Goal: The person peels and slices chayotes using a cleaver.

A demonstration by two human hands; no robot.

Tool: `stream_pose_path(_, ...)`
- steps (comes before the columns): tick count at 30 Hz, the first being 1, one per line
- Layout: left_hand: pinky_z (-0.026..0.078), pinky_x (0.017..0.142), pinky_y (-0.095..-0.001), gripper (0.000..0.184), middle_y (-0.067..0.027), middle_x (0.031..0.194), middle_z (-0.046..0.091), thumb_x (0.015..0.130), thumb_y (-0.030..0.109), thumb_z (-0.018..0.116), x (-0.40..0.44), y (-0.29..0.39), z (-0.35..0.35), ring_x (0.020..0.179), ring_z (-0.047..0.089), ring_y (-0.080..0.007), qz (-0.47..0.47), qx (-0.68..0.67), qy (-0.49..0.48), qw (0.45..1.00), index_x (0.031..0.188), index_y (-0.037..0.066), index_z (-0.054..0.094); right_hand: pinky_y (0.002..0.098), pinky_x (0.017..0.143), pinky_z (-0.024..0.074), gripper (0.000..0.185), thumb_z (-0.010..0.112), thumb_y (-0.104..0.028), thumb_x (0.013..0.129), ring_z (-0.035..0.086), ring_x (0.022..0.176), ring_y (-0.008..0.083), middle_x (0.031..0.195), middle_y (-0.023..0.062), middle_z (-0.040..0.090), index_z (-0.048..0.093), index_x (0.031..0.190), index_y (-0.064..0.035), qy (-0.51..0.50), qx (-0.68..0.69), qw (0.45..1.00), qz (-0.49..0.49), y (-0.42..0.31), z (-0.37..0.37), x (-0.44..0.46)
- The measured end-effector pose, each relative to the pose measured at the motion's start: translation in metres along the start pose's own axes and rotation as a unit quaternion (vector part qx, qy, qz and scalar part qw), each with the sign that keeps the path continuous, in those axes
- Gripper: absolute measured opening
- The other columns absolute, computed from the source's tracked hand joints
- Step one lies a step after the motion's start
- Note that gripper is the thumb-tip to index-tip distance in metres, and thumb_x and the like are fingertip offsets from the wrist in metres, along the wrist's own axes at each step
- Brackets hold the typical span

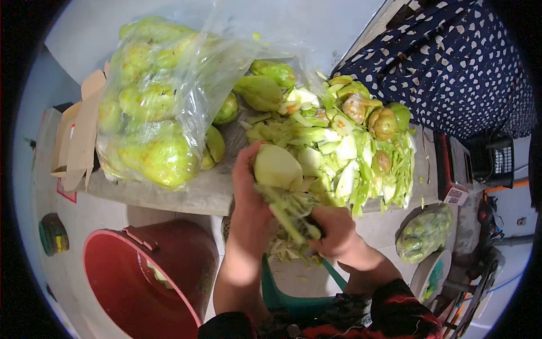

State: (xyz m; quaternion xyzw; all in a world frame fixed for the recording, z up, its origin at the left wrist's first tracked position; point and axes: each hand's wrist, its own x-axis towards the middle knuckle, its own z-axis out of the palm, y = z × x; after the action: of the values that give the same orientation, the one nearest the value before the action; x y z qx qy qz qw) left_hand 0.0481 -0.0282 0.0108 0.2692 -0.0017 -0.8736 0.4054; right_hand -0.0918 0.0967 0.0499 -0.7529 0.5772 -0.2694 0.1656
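Note:
My left hand (252, 189) is wrapped round a mostly peeled, pale chayote (278, 168) above the table's near edge. My right hand (337, 230) is closed on a peeler (312, 227), smeared by motion and mostly hidden in the fist. Between the two hands hangs a long green strip of peel (287, 217). Just beyond them spreads a heap of peelings (345, 155), with several brownish-green chayote pieces on its far right side. Unpeeled chayotes (259, 93) lie at the heap's left.
A clear plastic bag of chayotes (152, 101) fills the table's left side, beside a cardboard box (79, 135). Below stands a red bucket (189, 254) with pale pieces inside. Another bagged bundle (424, 234) sits on the floor at right. Dotted dark fabric (446, 68) hangs over the back right.

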Motion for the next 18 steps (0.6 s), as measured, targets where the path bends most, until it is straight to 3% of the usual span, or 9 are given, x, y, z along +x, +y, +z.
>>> stream_pose_path(2, 0.054, 0.072, -0.0415, 0.036, -0.0116, 0.084, 0.063, 0.086, 0.038, 0.049, 0.003, 0.000, -0.008, 0.077, 0.064, -0.0296, -0.011, 0.011, -0.011, 1.000, 0.102, 0.007, 0.058, 0.0444, 0.051, 0.0426, 0.034, 0.074, -0.021, 0.068, 0.055, 0.060, 0.0361, 0.066, 0.0129, 0.049, 0.053, 0.085, -0.0017, 0.015, 0.041, 0.996, -0.075, -0.001, 0.004, 0.000)
stream_pose_path(4, 0.054, 0.070, -0.0410, 0.030, -0.0119, 0.083, 0.063, 0.086, 0.035, 0.052, -0.003, -0.003, 0.000, 0.074, 0.063, -0.0289, 0.057, 0.012, -0.007, 0.998, 0.099, 0.009, 0.056, 0.0432, 0.051, 0.0424, 0.033, 0.073, -0.021, 0.068, 0.055, 0.058, 0.0334, 0.064, 0.0112, 0.047, 0.052, 0.084, -0.0019, 0.027, 0.031, 0.995, -0.086, 0.001, 0.007, -0.001)
stream_pose_path(10, 0.054, 0.068, -0.0423, 0.027, -0.0123, 0.079, 0.060, 0.083, 0.030, 0.055, -0.009, -0.001, 0.006, 0.072, 0.062, -0.0296, 0.093, 0.017, -0.053, 0.994, 0.102, 0.010, 0.052, 0.0422, 0.049, 0.0414, 0.030, 0.072, -0.015, 0.065, 0.052, 0.055, 0.0337, 0.061, 0.0105, 0.044, 0.052, 0.082, -0.0017, 0.015, 0.018, 0.994, -0.106, 0.002, 0.010, -0.002)
stream_pose_path(12, 0.054, 0.068, -0.0426, 0.027, -0.0128, 0.080, 0.060, 0.082, 0.029, 0.055, -0.007, -0.002, 0.002, 0.072, 0.062, -0.0300, 0.136, 0.056, -0.049, 0.988, 0.101, 0.010, 0.052, 0.0414, 0.046, 0.0350, 0.034, 0.072, -0.015, 0.059, 0.047, 0.050, 0.0332, 0.058, 0.0130, 0.041, 0.041, 0.065, -0.0034, 0.026, 0.025, 0.993, -0.110, 0.002, 0.012, 0.002)
stream_pose_path(15, 0.054, 0.067, -0.0399, 0.027, -0.0126, 0.083, 0.059, 0.081, 0.024, 0.053, -0.009, -0.003, 0.003, 0.073, 0.062, -0.0273, 0.188, 0.102, -0.050, 0.975, 0.102, 0.007, 0.052, 0.0421, 0.047, 0.0362, 0.034, 0.074, -0.018, 0.060, 0.047, 0.051, 0.0351, 0.059, 0.0139, 0.044, 0.045, 0.067, -0.0025, 0.027, 0.084, 0.995, -0.052, 0.003, 0.011, 0.005)
stream_pose_path(18, 0.053, 0.067, -0.0353, 0.027, -0.0116, 0.086, 0.059, 0.080, 0.020, 0.050, -0.007, -0.005, 0.003, 0.074, 0.062, -0.0230, 0.177, 0.093, -0.058, 0.978, 0.102, 0.004, 0.053, 0.0423, 0.049, 0.0390, 0.034, 0.076, -0.021, 0.059, 0.050, 0.054, 0.0375, 0.062, 0.0153, 0.047, 0.052, 0.073, -0.0027, 0.035, 0.068, 0.994, -0.080, 0.007, 0.010, 0.002)
